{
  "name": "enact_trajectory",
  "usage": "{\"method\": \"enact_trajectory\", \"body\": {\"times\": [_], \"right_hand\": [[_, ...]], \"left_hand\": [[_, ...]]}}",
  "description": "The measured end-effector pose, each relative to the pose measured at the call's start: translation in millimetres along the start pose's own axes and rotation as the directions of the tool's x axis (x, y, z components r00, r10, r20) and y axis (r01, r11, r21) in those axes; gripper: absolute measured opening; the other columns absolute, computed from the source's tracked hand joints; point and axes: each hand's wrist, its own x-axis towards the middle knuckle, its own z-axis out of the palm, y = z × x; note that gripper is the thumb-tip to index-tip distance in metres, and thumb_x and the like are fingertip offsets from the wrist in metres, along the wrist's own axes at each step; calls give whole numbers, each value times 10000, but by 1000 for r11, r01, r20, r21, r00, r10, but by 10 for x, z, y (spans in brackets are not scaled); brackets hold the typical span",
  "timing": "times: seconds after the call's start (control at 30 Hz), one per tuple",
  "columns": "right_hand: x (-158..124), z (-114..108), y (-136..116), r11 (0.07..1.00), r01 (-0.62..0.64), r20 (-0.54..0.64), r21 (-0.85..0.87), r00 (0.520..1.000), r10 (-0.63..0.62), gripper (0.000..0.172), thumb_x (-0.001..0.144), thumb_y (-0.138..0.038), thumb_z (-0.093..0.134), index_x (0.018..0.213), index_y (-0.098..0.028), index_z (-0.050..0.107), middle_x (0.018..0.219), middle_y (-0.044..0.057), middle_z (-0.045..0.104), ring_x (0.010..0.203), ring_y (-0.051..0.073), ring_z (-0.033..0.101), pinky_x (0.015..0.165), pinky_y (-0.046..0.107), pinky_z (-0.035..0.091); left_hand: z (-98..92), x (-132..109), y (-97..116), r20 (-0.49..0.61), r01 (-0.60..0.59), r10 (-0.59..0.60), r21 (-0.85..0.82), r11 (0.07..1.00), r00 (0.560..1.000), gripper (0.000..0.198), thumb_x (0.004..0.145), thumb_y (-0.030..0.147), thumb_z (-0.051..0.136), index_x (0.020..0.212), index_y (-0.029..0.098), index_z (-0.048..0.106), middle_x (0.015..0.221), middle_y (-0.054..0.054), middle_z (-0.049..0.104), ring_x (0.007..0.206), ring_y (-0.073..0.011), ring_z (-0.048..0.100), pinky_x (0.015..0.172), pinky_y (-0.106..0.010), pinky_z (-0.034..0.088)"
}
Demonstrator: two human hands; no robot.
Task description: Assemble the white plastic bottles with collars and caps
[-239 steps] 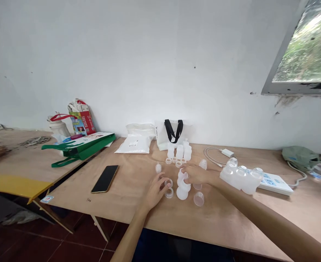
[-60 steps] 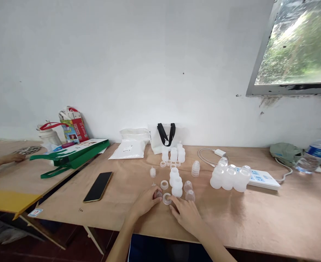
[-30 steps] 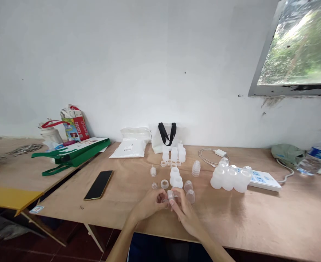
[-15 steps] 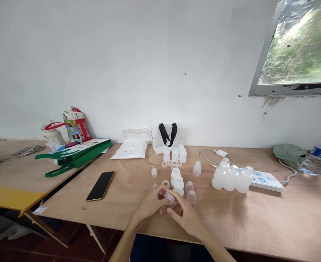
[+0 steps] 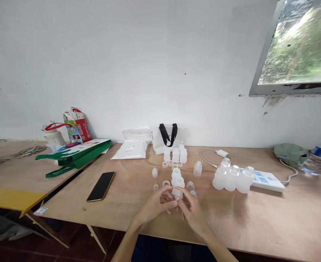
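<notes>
The left hand (image 5: pixel 156 206), with a clear plastic ring (image 5: pixel 166 183) at its 12 o'clock, meets the right hand (image 5: pixel 193 211), both clamped on a translucent plastic cup (image 5: pixel 177 194), held just above the counter (image 5: pixel 258 218).

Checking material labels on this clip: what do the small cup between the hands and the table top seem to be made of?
The small cup looks like translucent plastic or silicone, matte, letting light through; the look can't settle which. The table top looks like bare plywood: pale visible grain, slight sheen.
</notes>
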Motion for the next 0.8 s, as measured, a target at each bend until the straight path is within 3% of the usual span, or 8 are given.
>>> {"method": "enact_trajectory", "body": {"times": [0.17,0.33,0.47,0.6,0.8], "right_hand": [[-14,38,21,992,-57,-25,111,998,60,414,959,-539,524,1280,-278,550,836,15,638,514,141,543,373,235,433],[-3,39,60,984,-57,-92,169,993,73,378,941,-517,568,1199,-286,417,908,21,639,596,164,610,368,220,403],[12,23,62,990,-45,-120,131,991,60,301,962,-520,547,1048,-286,379,808,-12,622,559,159,594,385,231,382],[24,4,41,996,-9,-130,91,991,21,279,970,-510,529,1001,-284,368,841,0,644,573,162,603,418,254,396],[36,-47,-23,996,17,-167,-85,985,-31,229,950,-464,550,892,-263,457,822,-4,626,667,172,606,544,274,439]], "left_hand": [[14,13,38,-31,-16,18,57,998,999,355,879,466,727,1107,199,667,950,-29,678,888,-176,646,726,-266,550],[42,10,72,-32,-17,20,97,995,999,331,900,492,690,1043,194,668,942,-35,697,896,-183,650,729,-256,539],[52,18,56,-50,-54,61,126,991,997,362,929,536,634,1064,201,664,962,-36,685,883,-182,660,712,-250,543],[41,37,25,-90,-47,62,161,986,994,465,941,629,551,1025,188,674,909,-42,649,844,-184,645,686,-258,553],[44,59,11,-167,-44,72,169,985,983,455,916,624,580,942,178,666,835,-28,614,814,-181,607,656,-250,547]]}}
